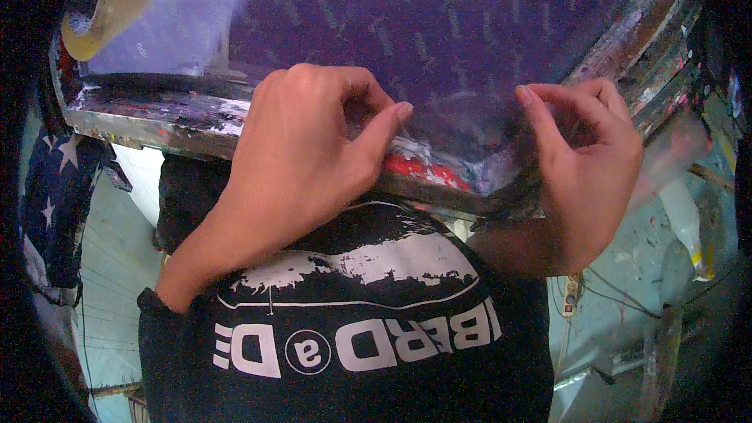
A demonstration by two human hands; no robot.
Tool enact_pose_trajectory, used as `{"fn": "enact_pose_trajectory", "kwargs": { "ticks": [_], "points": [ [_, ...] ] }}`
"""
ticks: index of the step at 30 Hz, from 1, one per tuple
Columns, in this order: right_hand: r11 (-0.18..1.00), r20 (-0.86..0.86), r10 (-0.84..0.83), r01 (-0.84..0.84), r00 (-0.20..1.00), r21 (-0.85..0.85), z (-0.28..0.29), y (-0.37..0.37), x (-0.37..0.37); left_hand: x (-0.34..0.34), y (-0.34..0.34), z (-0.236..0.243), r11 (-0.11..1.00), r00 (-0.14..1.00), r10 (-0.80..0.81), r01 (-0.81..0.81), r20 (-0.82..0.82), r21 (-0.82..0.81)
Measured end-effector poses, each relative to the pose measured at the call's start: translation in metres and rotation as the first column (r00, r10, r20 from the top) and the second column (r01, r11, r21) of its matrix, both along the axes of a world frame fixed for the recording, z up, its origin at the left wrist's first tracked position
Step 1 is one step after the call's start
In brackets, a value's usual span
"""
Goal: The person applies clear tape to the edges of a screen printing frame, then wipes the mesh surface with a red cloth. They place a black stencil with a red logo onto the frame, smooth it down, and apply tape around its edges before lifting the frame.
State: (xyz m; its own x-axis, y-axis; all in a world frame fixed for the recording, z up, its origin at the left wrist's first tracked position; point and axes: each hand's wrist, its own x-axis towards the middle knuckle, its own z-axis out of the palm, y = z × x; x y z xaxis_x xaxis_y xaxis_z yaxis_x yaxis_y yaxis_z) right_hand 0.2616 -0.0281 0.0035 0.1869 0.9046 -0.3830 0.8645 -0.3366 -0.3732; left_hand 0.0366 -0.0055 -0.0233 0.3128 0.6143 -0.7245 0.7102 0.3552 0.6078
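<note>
My left hand [301, 149] is bent in a pinch over the near edge of a paint-smeared frame [435, 172], thumb tip at forefinger. My right hand [587, 153] pinches in the same way above the frame's right corner. Whatever lies between the fingertips of either hand, if anything, is too small to make out. Within the frame is a dark purple sheet or mesh [415, 16] with faint repeated marks, lighter lavender at its left side. A curved yellowish piece [106, 27] lies at the upper left.
My black shirt [345, 399] with white print is below the frame. A star-patterned cloth [59, 196] hangs at the left. At the lower right, a white plastic bottle-like object [677, 227], a power strip [572, 298] and cables are visible over a pale green floor.
</note>
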Motion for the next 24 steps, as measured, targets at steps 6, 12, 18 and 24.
{"fn": "enact_pose_trajectory", "kwargs": {
  "ticks": [6, 12, 18, 24],
  "points": [
    [0.998, -0.014, -0.049, 0.048, 0.999, -0.037, 0.002, 0.005, -0.005, -0.001, 0.001, -0.002, 1.000, 1.000, 0.000, 0.000, -0.019, -0.006],
    [0.999, 0.043, -0.030, 0.031, 0.999, -0.011, -0.001, 0.006, -0.006, 0.002, 0.002, 0.000, 0.998, 1.000, 0.009, -0.010, -0.026, -0.057],
    [1.000, 0.093, -0.004, 0.005, 0.996, -0.004, -0.002, 0.011, -0.004, 0.009, -0.004, -0.002, 0.999, 1.000, 0.019, -0.019, -0.001, -0.044],
    [0.999, 0.058, -0.043, 0.045, 0.997, -0.025, -0.002, 0.013, -0.001, 0.012, -0.008, -0.002, 1.000, 1.000, -0.004, 0.004, 0.029, 0.012]
  ]
}}
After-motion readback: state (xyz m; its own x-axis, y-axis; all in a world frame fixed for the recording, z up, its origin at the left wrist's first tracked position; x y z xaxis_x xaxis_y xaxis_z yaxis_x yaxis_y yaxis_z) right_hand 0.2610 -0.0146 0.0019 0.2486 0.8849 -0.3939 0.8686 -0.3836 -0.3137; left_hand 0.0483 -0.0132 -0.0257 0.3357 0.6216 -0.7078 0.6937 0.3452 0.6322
